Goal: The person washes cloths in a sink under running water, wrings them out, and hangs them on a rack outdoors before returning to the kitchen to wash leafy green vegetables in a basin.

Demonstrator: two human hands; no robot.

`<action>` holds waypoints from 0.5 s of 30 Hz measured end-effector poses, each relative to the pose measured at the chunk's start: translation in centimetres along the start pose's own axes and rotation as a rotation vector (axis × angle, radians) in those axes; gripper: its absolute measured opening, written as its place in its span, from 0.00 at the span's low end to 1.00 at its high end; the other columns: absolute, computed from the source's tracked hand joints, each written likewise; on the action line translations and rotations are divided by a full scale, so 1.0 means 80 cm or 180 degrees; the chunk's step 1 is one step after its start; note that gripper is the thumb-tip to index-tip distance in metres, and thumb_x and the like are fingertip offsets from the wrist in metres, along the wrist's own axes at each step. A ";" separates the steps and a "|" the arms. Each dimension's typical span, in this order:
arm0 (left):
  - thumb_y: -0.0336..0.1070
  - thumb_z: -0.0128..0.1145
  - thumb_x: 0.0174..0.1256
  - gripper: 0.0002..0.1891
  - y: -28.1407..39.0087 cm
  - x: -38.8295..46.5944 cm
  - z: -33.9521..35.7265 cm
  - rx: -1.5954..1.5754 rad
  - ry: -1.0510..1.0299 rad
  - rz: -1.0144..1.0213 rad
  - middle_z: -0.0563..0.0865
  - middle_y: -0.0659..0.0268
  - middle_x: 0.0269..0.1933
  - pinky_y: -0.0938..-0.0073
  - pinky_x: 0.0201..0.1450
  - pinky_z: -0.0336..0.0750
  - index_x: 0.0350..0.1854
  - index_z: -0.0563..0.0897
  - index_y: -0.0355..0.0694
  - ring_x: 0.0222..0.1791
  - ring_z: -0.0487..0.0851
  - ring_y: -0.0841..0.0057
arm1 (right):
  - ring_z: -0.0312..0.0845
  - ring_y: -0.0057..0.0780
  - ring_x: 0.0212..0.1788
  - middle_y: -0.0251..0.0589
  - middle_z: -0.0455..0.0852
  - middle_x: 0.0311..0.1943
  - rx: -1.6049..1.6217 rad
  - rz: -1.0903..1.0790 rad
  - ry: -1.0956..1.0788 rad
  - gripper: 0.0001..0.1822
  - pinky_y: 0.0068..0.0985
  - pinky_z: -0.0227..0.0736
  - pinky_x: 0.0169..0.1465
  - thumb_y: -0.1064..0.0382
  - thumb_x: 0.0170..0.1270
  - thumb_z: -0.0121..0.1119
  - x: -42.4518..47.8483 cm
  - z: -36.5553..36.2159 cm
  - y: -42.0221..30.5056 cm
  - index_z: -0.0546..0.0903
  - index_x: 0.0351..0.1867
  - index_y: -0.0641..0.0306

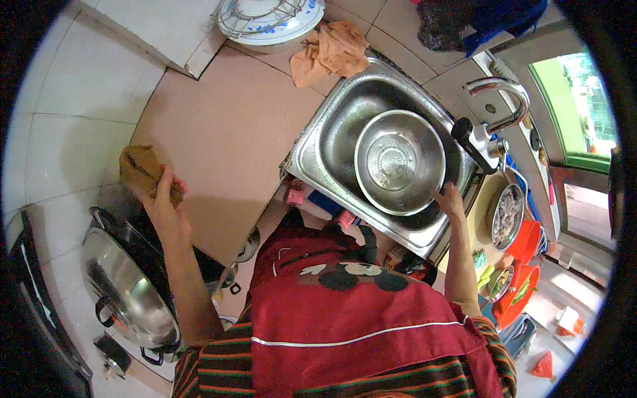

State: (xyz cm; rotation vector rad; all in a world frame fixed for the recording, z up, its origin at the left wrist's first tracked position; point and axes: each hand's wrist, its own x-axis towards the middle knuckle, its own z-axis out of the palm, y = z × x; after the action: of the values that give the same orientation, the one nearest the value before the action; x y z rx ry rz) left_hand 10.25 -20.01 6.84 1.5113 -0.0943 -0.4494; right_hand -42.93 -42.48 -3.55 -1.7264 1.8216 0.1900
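Observation:
My left hand (164, 201) is closed around a brown cloth (141, 166) beside the tiled wall, over the left end of the beige counter (224, 119). At the right, my right hand (449, 200) has its fingers at the rim of a round stainless steel basin (393, 161); whether they grip it cannot be told. The basin sits tilted in the steel sink (338, 119), and its inside looks wet. A chrome faucet (512, 99) rises at the sink's far right corner.
An orange cloth (331, 52) lies behind the sink, next to a lidded dish (271, 25) with a wire rack on top. A large lidded pan (129, 288) stands at lower left. Right of the sink are a bowl of meat (507, 216) and red baskets (520, 293).

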 end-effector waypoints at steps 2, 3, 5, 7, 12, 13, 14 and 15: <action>0.29 0.61 0.57 0.17 -0.001 -0.001 -0.015 0.0002 0.0030 -0.0133 0.78 0.69 0.34 0.79 0.28 0.70 0.48 0.73 0.41 0.27 0.75 0.82 | 0.75 0.49 0.48 0.55 0.79 0.43 -0.0767 -0.0886 0.0607 0.22 0.38 0.71 0.49 0.58 0.57 0.61 0.018 0.002 -0.063 0.71 0.47 0.69; 0.29 0.61 0.57 0.15 0.003 -0.004 -0.020 -0.0027 0.0098 -0.0173 0.78 0.69 0.34 0.79 0.28 0.70 0.47 0.73 0.41 0.27 0.75 0.82 | 0.74 0.53 0.49 0.58 0.78 0.45 -0.0521 -0.1366 0.0891 0.24 0.40 0.68 0.53 0.57 0.56 0.61 0.041 0.008 -0.107 0.71 0.51 0.70; 0.29 0.61 0.58 0.13 0.013 -0.013 -0.025 -0.0052 0.0311 -0.0233 0.78 0.70 0.33 0.79 0.29 0.70 0.45 0.75 0.39 0.27 0.75 0.82 | 0.74 0.53 0.49 0.58 0.77 0.50 -0.0228 -0.1996 0.0329 0.28 0.37 0.68 0.53 0.57 0.58 0.60 0.076 0.001 -0.227 0.69 0.57 0.68; 0.30 0.61 0.58 0.12 0.019 -0.011 -0.040 0.0029 0.0289 -0.0096 0.78 0.70 0.32 0.80 0.29 0.69 0.43 0.76 0.38 0.27 0.75 0.82 | 0.75 0.45 0.49 0.57 0.77 0.48 -0.0051 -0.2836 0.0644 0.24 0.34 0.69 0.52 0.60 0.61 0.57 0.118 0.013 -0.316 0.70 0.56 0.69; 0.30 0.60 0.57 0.13 0.048 -0.017 -0.079 0.0294 0.0284 0.0319 0.78 0.68 0.31 0.80 0.30 0.69 0.44 0.76 0.36 0.27 0.75 0.81 | 0.65 0.47 0.59 0.50 0.72 0.55 -0.1256 -0.5076 0.2291 0.21 0.43 0.61 0.60 0.58 0.62 0.50 0.298 0.046 -0.382 0.70 0.56 0.63; 0.30 0.60 0.57 0.13 0.049 -0.024 -0.094 0.0319 0.0380 0.0341 0.78 0.68 0.32 0.80 0.31 0.69 0.44 0.75 0.35 0.27 0.75 0.81 | 0.63 0.47 0.59 0.49 0.71 0.56 -0.1384 -0.4796 0.1667 0.22 0.44 0.59 0.61 0.57 0.61 0.51 0.263 0.064 -0.409 0.70 0.56 0.62; 0.29 0.60 0.57 0.13 0.053 -0.030 -0.108 0.0351 0.0437 0.0353 0.78 0.67 0.32 0.79 0.31 0.69 0.44 0.75 0.35 0.28 0.75 0.80 | 0.62 0.48 0.60 0.49 0.70 0.56 -0.1511 -0.4413 0.1109 0.22 0.46 0.57 0.61 0.57 0.59 0.52 0.221 0.075 -0.433 0.70 0.55 0.61; 0.29 0.59 0.57 0.14 0.055 -0.035 -0.119 0.0305 0.0533 0.0341 0.78 0.67 0.32 0.79 0.32 0.70 0.45 0.75 0.34 0.28 0.75 0.80 | 0.60 0.48 0.60 0.48 0.70 0.56 -0.1655 -0.3988 0.0650 0.23 0.48 0.55 0.62 0.56 0.58 0.53 0.179 0.083 -0.455 0.71 0.55 0.60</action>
State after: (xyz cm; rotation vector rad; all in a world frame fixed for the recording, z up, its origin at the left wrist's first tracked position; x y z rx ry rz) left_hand 11.85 -10.09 11.05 1.6237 -0.0659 -0.2342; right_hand -5.84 -56.37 -5.29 -2.9828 0.5066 -0.0556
